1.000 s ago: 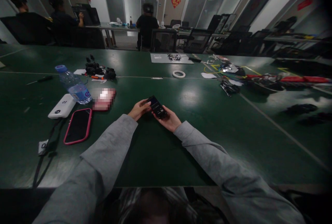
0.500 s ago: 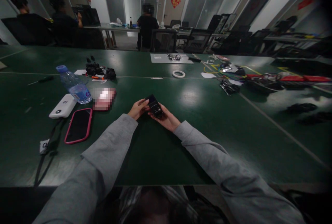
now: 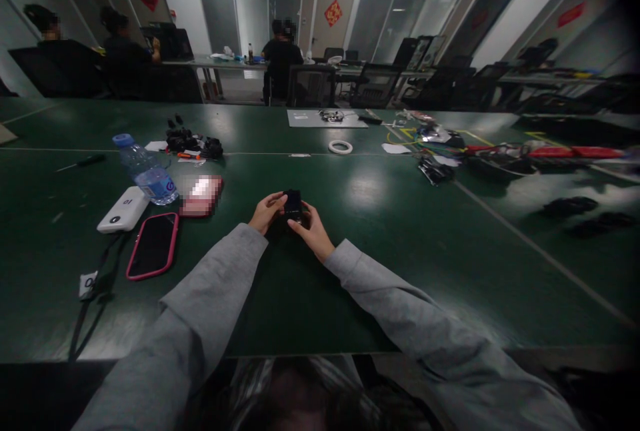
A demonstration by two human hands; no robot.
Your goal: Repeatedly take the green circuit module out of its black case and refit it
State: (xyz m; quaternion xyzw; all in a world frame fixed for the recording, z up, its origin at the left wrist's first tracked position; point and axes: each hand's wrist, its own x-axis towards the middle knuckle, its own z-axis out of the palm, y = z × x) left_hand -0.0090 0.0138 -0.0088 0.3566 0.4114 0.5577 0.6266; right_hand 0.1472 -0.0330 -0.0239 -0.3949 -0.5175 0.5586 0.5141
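Observation:
Above the green table (image 3: 400, 271), both hands hold a small black box-shaped object (image 3: 293, 202); its exact kind is too dark to tell. My left hand (image 3: 267, 212) grips its left side, with the thumb near the upper left. At the lower right, my right hand (image 3: 314, 228) has its thumb along the bottom edge and its fingers at the right side. The fingers partly cover the object. To the left of my left hand lie a pink-cased phone (image 3: 154, 246) and a pink item (image 3: 201, 196) that is blurred out.
A water bottle (image 3: 146, 171) and a white power bank (image 3: 123, 210) with a black cable are on the left. Farther back are black parts (image 3: 193, 143), a white tape ring (image 3: 341, 147) and a white board (image 3: 305, 118). Wires and tools (image 3: 440, 141) clutter the right. People (image 3: 283, 51) sit beyond.
The black object has turned from a slant to nearly straight. My right hand has shifted left, its thumb now along the object's lower edge. The camera view has tipped slightly upward.

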